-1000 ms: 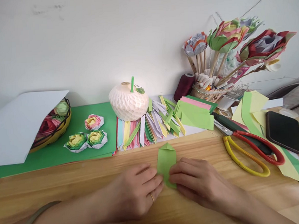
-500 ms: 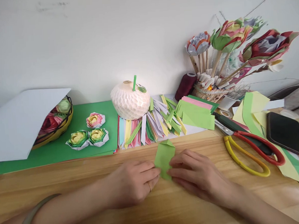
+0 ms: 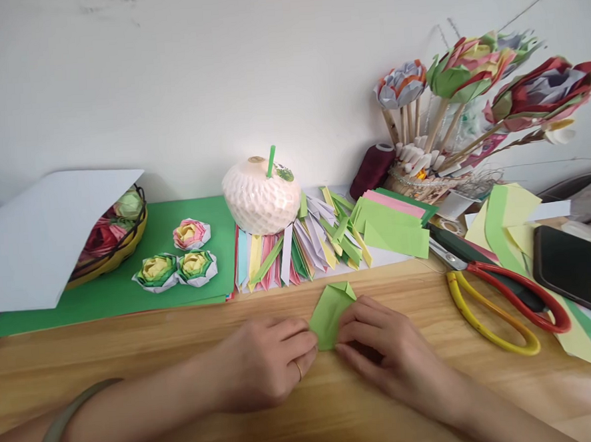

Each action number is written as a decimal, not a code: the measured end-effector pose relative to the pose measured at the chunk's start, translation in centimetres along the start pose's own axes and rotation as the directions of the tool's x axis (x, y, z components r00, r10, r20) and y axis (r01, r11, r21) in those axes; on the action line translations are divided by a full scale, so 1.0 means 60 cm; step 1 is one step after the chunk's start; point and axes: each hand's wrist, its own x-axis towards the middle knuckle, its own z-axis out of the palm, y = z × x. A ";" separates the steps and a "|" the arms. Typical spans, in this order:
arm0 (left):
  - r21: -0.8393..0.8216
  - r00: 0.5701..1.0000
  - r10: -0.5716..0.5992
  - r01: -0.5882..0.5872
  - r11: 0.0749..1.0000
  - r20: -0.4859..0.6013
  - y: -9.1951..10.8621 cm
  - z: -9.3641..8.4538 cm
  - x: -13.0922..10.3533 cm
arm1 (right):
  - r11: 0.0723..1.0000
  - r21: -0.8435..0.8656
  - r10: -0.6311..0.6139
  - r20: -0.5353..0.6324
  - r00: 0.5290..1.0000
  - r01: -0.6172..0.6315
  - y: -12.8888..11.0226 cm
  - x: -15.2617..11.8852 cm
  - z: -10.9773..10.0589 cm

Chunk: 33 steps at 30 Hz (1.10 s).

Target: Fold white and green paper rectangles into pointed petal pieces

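Note:
A small light green paper lies on the wooden table between my hands, its far end showing folded corners. My left hand is closed, its thumb and fingers pinching the paper's near left edge; a ring is on one finger. On the other side, my right hand has curled fingers pressed on the near right edge. The fingertips partly cover the paper's near corners. Just beyond it lie several folded paper strips in many colours, and a stack of green and pink paper rectangles.
Scissors with red and yellow handles and a black phone lie at right. A white textured container stands at the back, left of a thread spool. Paper flowers sit on green sheets near a basket.
The green paper now leans more to the right, and its near end looks shorter and straighter. My right fingers have curled more at its edge. The whole view has shifted slightly.

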 end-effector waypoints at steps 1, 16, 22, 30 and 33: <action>-0.003 1.000 -0.006 0.006 1.000 -0.004 0.001 -0.001 0.000 | 1.000 -0.001 0.024 -0.015 1.000 -0.024 -0.002 0.000 0.003; -0.042 0.996 -0.078 0.080 0.996 0.030 0.014 0.008 0.003 | 0.994 -0.018 0.106 -0.004 0.994 -0.106 0.005 -0.002 0.019; -0.014 0.999 -0.051 0.051 0.999 0.007 0.013 0.002 0.003 | 0.990 0.016 0.139 -0.002 0.990 -0.139 0.006 -0.002 0.019; 0.000 0.988 -0.119 0.120 0.993 0.103 0.016 0.008 0.002 | 0.989 0.007 0.151 0.011 0.989 -0.151 0.006 -0.001 0.021; -0.022 0.977 -0.165 0.170 0.985 0.134 0.019 0.011 0.002 | 0.986 0.000 0.170 0.016 0.985 -0.170 0.007 0.000 0.020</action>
